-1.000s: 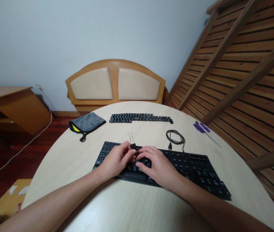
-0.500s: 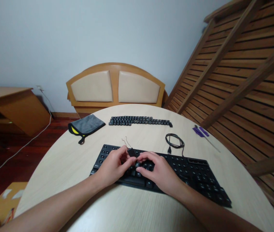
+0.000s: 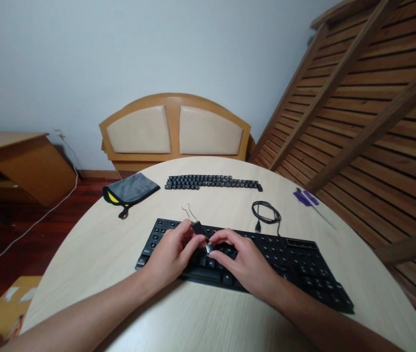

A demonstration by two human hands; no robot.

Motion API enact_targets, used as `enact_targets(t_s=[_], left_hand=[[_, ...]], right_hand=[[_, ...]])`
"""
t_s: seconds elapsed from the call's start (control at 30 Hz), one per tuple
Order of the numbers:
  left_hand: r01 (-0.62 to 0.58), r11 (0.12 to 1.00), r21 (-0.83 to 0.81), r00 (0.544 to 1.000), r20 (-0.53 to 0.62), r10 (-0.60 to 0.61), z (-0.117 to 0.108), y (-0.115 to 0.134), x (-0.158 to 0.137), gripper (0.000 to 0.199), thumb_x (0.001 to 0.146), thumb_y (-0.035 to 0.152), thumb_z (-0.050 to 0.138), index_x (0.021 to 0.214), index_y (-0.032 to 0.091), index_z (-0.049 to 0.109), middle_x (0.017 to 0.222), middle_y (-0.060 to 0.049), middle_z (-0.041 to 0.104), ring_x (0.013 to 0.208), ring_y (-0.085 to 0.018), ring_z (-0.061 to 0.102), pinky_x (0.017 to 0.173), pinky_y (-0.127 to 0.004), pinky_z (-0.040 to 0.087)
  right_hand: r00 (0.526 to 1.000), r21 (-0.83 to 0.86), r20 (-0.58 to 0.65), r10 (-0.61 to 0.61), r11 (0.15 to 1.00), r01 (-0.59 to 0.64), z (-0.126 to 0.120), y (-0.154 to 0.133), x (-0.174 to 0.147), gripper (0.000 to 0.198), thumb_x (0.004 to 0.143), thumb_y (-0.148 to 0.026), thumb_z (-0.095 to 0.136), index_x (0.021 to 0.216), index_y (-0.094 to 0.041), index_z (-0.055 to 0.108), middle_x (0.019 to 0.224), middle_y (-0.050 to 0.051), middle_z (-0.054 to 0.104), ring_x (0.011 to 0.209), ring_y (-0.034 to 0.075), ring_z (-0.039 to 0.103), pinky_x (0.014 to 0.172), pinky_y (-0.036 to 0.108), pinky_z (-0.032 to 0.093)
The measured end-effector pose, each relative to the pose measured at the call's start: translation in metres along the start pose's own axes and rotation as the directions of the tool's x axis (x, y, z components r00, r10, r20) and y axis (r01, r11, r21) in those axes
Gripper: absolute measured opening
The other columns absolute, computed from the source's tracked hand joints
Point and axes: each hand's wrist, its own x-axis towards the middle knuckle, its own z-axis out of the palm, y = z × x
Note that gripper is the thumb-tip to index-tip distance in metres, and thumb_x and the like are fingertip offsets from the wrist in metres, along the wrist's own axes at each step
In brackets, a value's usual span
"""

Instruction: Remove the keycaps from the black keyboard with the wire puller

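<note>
My left hand [image 3: 173,252] is closed around a keycap puller [image 3: 201,230] with a dark handle and two thin wires sticking out at its far end. At the puller's near end, a black keycap [image 3: 209,248] sits between the thumb and fingers of my right hand [image 3: 246,256]. Both hands are over the left half of a black keyboard [image 3: 303,269], which lies slightly slanted on the table. Many of its key positions show bare switches, while a few keycaps, such as the M key [image 3: 211,263], are still in place. My hands hide part of the keyboard's middle.
Rows of loose keycaps [image 3: 213,181] lie beyond the keyboard on the round table [image 3: 127,254]. A folded grey cloth [image 3: 132,188] is at the back left. The coiled USB cable [image 3: 266,212] and a purple-bristled brush [image 3: 306,198] lie to the right. A wooden headboard [image 3: 174,100] stands behind.
The puller has tilted, so more of its dark handle shows. The keycap at its near end now shows a lighter, shiny face between my fingers. Both hands have barely moved.
</note>
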Motion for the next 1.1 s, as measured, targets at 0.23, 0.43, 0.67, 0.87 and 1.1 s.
enact_targets(t_s=[0.23, 0.43, 0.67, 0.87, 1.1], left_hand=[[-0.091, 0.984, 0.156, 0.995, -0.015, 0.095, 0.0021, 0.0062, -0.0065, 0.025, 0.094, 0.035, 0.054, 0.075, 0.018, 0.051, 0.064, 0.002, 0.058, 0.057, -0.012, 0.053, 0.054, -0.023, 0.036], [-0.098, 0.990, 0.097, 0.995, -0.006, 0.099, 0.0050, 0.0072, -0.0078, 0.021, 0.094, 0.032, 0.054, 0.078, 0.018, 0.052, 0.065, 0.002, 0.059, 0.058, -0.012, 0.054, 0.055, -0.022, 0.038], [-0.045, 0.999, 0.020, 0.999, -0.015, 0.045, 0.0075, 0.0034, -0.0070, 0.023, 0.094, 0.034, 0.054, 0.077, 0.018, 0.049, 0.065, 0.002, 0.057, 0.058, -0.012, 0.053, 0.054, -0.023, 0.037], [0.045, 0.992, -0.121, 0.998, -0.033, -0.050, 0.0083, 0.0005, -0.0042, 0.020, 0.093, 0.034, 0.054, 0.081, 0.019, 0.050, 0.071, 0.000, 0.064, 0.064, -0.015, 0.059, 0.057, -0.025, 0.042], [0.071, 0.974, -0.215, 0.996, -0.029, -0.079, 0.0088, 0.0011, -0.0042, 0.018, 0.092, 0.034, 0.055, 0.083, 0.019, 0.051, 0.074, -0.001, 0.065, 0.069, -0.016, 0.062, 0.062, -0.027, 0.046]], right_hand=[[1.000, -0.029, 0.012, 0.024, 0.999, -0.023, 0.0008, 0.0027, -0.0023, 0.017, 0.086, -0.025, 0.065, 0.101, -0.022, 0.058, 0.099, 0.001, 0.067, 0.096, 0.017, 0.062, 0.087, 0.031, 0.047], [1.000, -0.060, 0.009, 0.013, 0.998, -0.012, 0.0007, -0.0004, 0.0005, 0.015, 0.082, -0.025, 0.070, 0.094, -0.021, 0.062, 0.091, 0.000, 0.067, 0.086, 0.015, 0.062, 0.081, 0.028, 0.047], [1.000, -0.038, 0.018, 0.024, 0.999, -0.023, -0.0021, -0.0019, -0.0001, 0.018, 0.078, -0.023, 0.073, 0.093, -0.020, 0.065, 0.090, 0.000, 0.069, 0.085, 0.015, 0.062, 0.080, 0.027, 0.048], [0.998, 0.029, 0.028, 0.055, 0.998, -0.056, -0.0017, 0.0007, -0.0002, 0.014, 0.085, -0.025, 0.068, 0.099, -0.022, 0.067, 0.095, 0.000, 0.071, 0.089, 0.015, 0.063, 0.083, 0.029, 0.048], [0.999, 0.133, 0.029, 0.035, 0.990, -0.039, -0.0009, 0.0049, 0.0004, 0.016, 0.087, -0.023, 0.065, 0.102, -0.021, 0.064, 0.094, 0.000, 0.069, 0.086, 0.014, 0.062, 0.080, 0.027, 0.048]])
